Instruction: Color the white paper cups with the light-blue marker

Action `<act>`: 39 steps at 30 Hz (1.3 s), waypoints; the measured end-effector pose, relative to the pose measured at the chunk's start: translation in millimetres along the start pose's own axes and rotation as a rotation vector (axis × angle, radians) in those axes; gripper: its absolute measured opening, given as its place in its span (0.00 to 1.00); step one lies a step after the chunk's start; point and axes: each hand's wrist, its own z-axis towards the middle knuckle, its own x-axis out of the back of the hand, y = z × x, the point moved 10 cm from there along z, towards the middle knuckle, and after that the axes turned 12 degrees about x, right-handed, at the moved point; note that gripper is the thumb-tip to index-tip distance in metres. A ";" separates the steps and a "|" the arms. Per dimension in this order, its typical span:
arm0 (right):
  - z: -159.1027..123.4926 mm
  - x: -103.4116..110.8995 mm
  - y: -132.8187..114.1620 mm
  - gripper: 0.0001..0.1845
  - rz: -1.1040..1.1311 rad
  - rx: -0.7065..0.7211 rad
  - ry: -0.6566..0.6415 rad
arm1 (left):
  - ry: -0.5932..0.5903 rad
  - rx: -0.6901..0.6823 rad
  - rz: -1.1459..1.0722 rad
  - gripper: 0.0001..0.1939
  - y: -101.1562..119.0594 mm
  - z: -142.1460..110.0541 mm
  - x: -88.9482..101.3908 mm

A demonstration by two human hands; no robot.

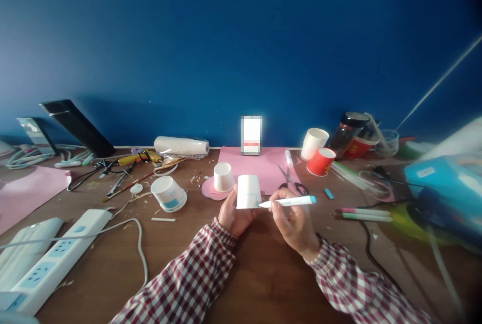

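Observation:
My left hand (pixel 231 215) is closed around a white paper cup (pixel 248 187), its side facing me and its wide rim toward me. Pale blue lines show on the cup's wall near the rim. In my right hand (pixel 291 223) is a white marker (pixel 291 202) with a light blue end; its tip is at the cup's right edge, touching or very close. Just beyond lie scissors (pixel 288 178) on a pink sheet (pixel 235 159). Another small white cup (pixel 224 177) stands on pink paper circles to the left. A loose blue marker cap (pixel 329 194) lies on the right.
A power strip (pixel 56 253) with a grey cable lies at the left. Nearby stands a larger white cup (pixel 168 193). Stacked cups (pixel 181 145) rest along the wall. On the right are a red cup (pixel 321 161), markers (pixel 366 214) and a blue bag (pixel 444 183).

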 end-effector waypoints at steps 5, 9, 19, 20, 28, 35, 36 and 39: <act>0.8 -2.0 0.2 0.09 -0.001 0.000 -0.021 | 0.009 -0.001 -0.002 0.26 -0.5 1.0 2.5; 1.5 -3.1 0.0 0.08 -0.009 0.008 -0.029 | -0.003 0.005 -0.006 0.27 -2.3 2.5 3.8; -3.0 3.3 5.1 0.07 -0.002 -0.009 0.039 | 0.009 -0.008 -0.015 0.26 -0.1 0.5 -0.2; -4.1 5.4 5.8 0.06 -0.003 -0.012 0.064 | 0.001 -0.014 -0.016 0.26 0.0 0.8 -1.4; -4.5 -0.6 -4.6 0.04 0.011 0.065 0.024 | 0.007 -0.024 -0.026 0.26 -1.1 4.2 3.2; -5.1 -8.2 -1.7 0.06 0.018 0.040 -0.040 | 0.015 -0.010 -0.019 0.27 -1.2 3.1 3.9; -5.3 -7.6 0.0 0.07 0.017 0.031 -0.032 | 0.011 -0.010 -0.020 0.27 -1.6 3.4 3.9; -6.3 -4.7 4.8 0.07 0.009 0.001 0.002 | 0.023 -0.018 -0.029 0.27 -2.0 4.1 5.5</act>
